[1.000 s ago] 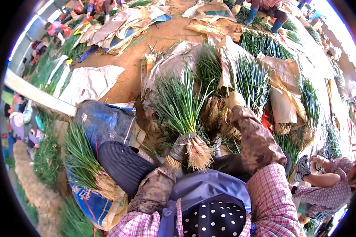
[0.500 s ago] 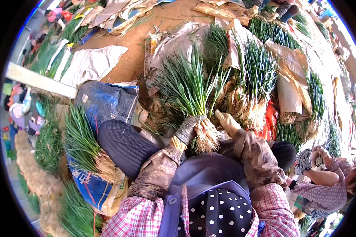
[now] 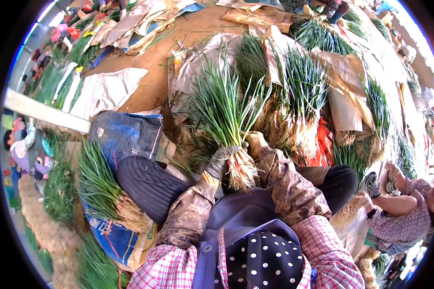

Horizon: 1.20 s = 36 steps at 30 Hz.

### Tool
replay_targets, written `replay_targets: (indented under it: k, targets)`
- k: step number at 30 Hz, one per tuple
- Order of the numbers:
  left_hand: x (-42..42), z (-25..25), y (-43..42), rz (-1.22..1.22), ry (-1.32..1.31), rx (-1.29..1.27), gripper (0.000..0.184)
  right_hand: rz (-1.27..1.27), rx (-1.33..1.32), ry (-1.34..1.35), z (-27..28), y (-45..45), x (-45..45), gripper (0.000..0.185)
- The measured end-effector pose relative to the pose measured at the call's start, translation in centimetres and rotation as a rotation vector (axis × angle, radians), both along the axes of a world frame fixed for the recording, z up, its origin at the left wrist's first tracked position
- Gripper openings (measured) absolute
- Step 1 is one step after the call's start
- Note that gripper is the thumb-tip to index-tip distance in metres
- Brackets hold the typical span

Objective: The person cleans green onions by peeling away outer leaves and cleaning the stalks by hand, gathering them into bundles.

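Observation:
My left hand (image 3: 220, 160), in a grey glove, is closed around a bunch of scallions (image 3: 230, 113) just above the pale roots, which hang toward my lap. The green leaves fan out away from me. My right hand (image 3: 257, 143), in a tan glove, has its fingers curled against the right side of the same bunch at the stalk bases; the fingertips are partly hidden by the stalks. Another scallion bunch (image 3: 101, 178) lies beside my left knee, roots toward me, on a blue sack (image 3: 103, 236).
Several rooted bunches (image 3: 301, 91) lie ahead and to the right among paper sheets (image 3: 345, 72) and a red bag (image 3: 322, 144). A dark blue sack (image 3: 125, 132) is near my left knee, with a white beam (image 3: 48, 111) beyond it. Another person (image 3: 402, 207) sits at the right.
My right hand has moved left from beside the bunch to touch its stalks. My left hand still grips the bunch, slightly lower and further left in view. The whole view has shifted a little.

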<state>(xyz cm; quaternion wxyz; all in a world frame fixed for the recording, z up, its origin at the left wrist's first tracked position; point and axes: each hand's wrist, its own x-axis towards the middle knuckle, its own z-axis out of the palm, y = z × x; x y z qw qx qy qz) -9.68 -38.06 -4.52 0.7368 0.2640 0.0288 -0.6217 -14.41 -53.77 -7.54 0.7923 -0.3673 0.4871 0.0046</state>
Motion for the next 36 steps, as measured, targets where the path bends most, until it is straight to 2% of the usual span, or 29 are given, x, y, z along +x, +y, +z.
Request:
replay_targets:
  k: [1, 2, 3, 5, 6, 7, 9, 10, 11, 12, 13, 14, 16, 17, 19, 20, 21, 24, 26, 27, 28, 30, 31, 32, 33, 35, 36]
  targets:
    - [-0.1, 0.2, 0.0, -0.012, 0.031, 0.005, 0.034, 0.007, -0.01, 0.047, -0.4, -0.2, 0.0, 0.008]
    - [-0.5, 0.0, -0.1, 0.031, 0.137, -0.047, 0.032, -0.086, -0.021, -0.033, -2.7, -0.5, -0.2, 0.014]
    - [-0.1, -0.7, -0.2, -0.01, 0.131, -0.093, 0.035, 0.073, -0.125, 0.059, -4.3, -1.7, -1.3, 0.015]
    - [-0.6, 1.5, -0.5, 0.081, 0.16, -0.167, 0.038, 0.592, -0.721, 0.371, -6.1, -1.9, -2.2, 0.023]
    - [-0.5, 3.2, -0.2, 0.063, 0.111, -0.195, 0.038, 0.861, -0.734, 0.308, -7.3, -2.7, -3.1, 0.034]
    - [-0.7, 4.3, -0.7, 0.178, 0.029, -0.258, 0.045, 1.039, -0.785, 0.15, -11.2, -3.9, -3.5, 0.029]
    - [-0.1, 4.4, -0.4, 0.139, -0.005, -0.297, 0.055, 0.936, -0.979, 0.349, -4.3, -4.1, -2.5, 0.034]
    - [-0.5, 5.6, -0.6, 0.241, -0.02, -0.285, 0.063, 0.766, -1.002, 0.375, -2.4, -4.8, -1.7, 0.038]
    - [0.0, 4.3, -0.5, 0.172, 0.018, -0.329, 0.063, 0.591, -1.025, 0.387, -0.5, -5.6, -0.9, 0.042]
    - [0.2, 4.7, -0.9, 0.197, -0.044, -0.359, 0.062, 0.514, -1.167, 0.431, 1.0, -6.6, 0.1, 0.046]
    - [0.5, 5.0, -1.3, 0.224, -0.108, -0.388, 0.062, 0.485, -1.298, 0.487, -0.2, -8.9, 1.4, 0.047]
    - [0.6, 4.3, -1.3, 0.234, -0.093, -0.33, 0.061, 0.484, -1.164, 0.559, 1.9, -10.0, 2.9, 0.047]
    - [0.9, 1.6, -1.1, 0.253, -0.061, -0.212, 0.058, 0.551, -1.214, 0.727, 3.7, -12.0, 4.6, 0.052]
    - [1.1, 0.9, -1.2, 0.242, -0.035, -0.201, 0.056, 0.441, -1.092, 0.761, 3.9, -13.2, 5.3, 0.053]
    - [1.7, 0.1, -1.4, 0.217, 0.016, -0.179, 0.051, 0.531, -1.155, 0.763, 3.3, -15.1, 6.2, 0.053]
    - [1.4, 0.0, -1.3, 0.266, 0.056, -0.123, 0.047, 0.46, -1.185, 0.722, 3.1, -15.5, 6.2, 0.051]
    - [1.4, -0.3, -1.3, 0.257, 0.05, -0.09, 0.047, 0.437, -1.183, 0.789, 2.4, -16.3, 6.8, 0.047]
    - [1.9, -3.4, -0.8, 0.22, -0.019, 0.02, 0.05, 0.632, -1.157, 0.679, 5.9, -16.1, 6.4, 0.041]
    - [2.1, -1.9, -1.0, 0.221, -0.012, -0.026, 0.05, 0.769, -1.131, 0.611, 8.9, -15.7, 5.4, 0.038]
    - [2.1, -1.4, -1.1, 0.221, -0.006, -0.05, 0.05, 0.769, -1.11, 0.557, 7.2, -16.6, 5.1, 0.032]
    - [2.4, -2.5, -1.0, 0.207, -0.001, -0.05, 0.049, 0.673, -1.049, 0.417, 2.8, -18.6, 5.1, 0.026]
    - [2.4, -2.1, -1.1, 0.215, 0.036, -0.052, 0.048, 0.511, -0.822, 0.138, -1.2, -19.0, 3.0, 0.015]
    - [2.2, -1.9, -1.2, 0.219, 0.056, -0.051, 0.048, 0.496, -0.714, 0.246, 0.9, -17.2, 2.6, 0.014]
    - [2.0, -2.0, -1.2, 0.231, 0.106, -0.034, 0.048, 0.326, -0.513, 0.072, 3.8, -15.0, 1.7, 0.015]
    - [1.9, -2.5, -1.2, 0.227, 0.105, -0.051, 0.047, 0.316, -0.453, -0.029, 3.2, -14.7, 0.6, 0.018]
    - [1.8, -2.8, -1.2, 0.219, 0.139, -0.047, 0.045, 0.201, -0.382, -0.054, 2.1, -13.5, -1.5, 0.02]
    - [1.8, -2.7, -1.3, 0.214, 0.12, -0.034, 0.045, 0.282, -0.431, -0.065, 0.8, -13.5, -2.3, 0.028]
